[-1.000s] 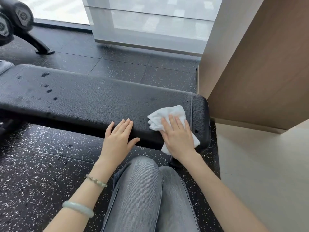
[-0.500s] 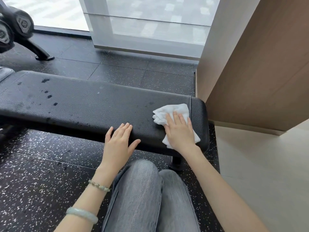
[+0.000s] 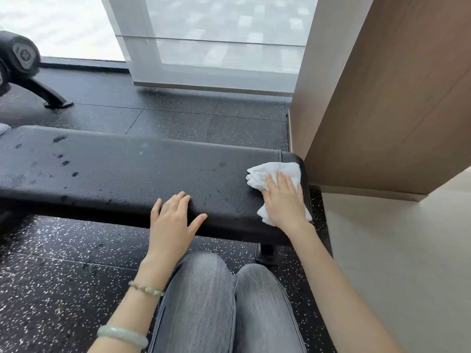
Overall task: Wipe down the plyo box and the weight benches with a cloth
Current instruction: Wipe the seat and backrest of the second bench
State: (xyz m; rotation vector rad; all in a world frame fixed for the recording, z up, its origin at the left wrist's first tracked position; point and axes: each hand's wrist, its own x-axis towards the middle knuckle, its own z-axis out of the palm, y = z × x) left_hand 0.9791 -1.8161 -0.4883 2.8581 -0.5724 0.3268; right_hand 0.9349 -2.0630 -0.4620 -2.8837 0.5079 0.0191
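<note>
White cloth [image 3: 274, 174], soft, light and crumpled, pinned flat under right hand [image 3: 284, 202] at right end of black padded bench [image 3: 132, 171]; best worked by palm pressure, not pinch. Left hand [image 3: 172, 220] spread open, empty, bracing front edge. One cloth, one bench, two hands; no plyo box seen.

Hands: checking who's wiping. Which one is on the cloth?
The right hand, pressing the cloth at the bench end; the left hand lies bare.
</note>
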